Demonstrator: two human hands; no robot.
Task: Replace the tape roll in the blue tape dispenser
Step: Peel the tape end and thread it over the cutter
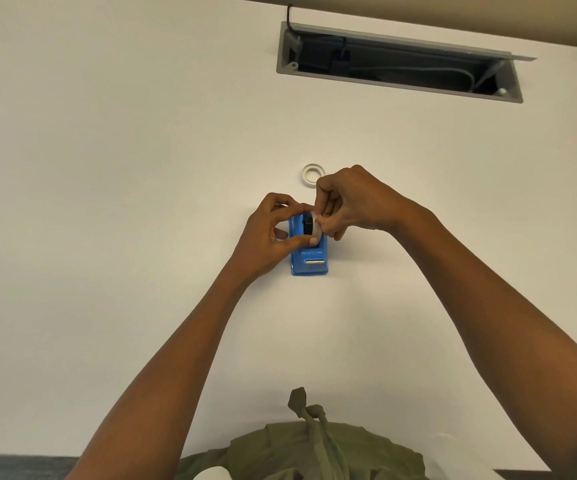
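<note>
The blue tape dispenser [310, 258] stands in the middle of the white desk [141, 168], its metal cutter facing me. Over its back half I hold a white tape roll [315, 227] on a black hub [307, 225]. My left hand [273, 233] pinches the roll and hub from the left, thumb across the front. From the right, my right hand [352, 202] grips the same roll with its fingertips. A thin, nearly empty white tape ring [312, 173] lies flat on the desk just beyond my right hand.
An open cable tray [397, 64] with wires is sunk into the desk at the far right. My green shirt [300, 448] shows at the desk's near edge. A beige partition [418, 12] runs along the back.
</note>
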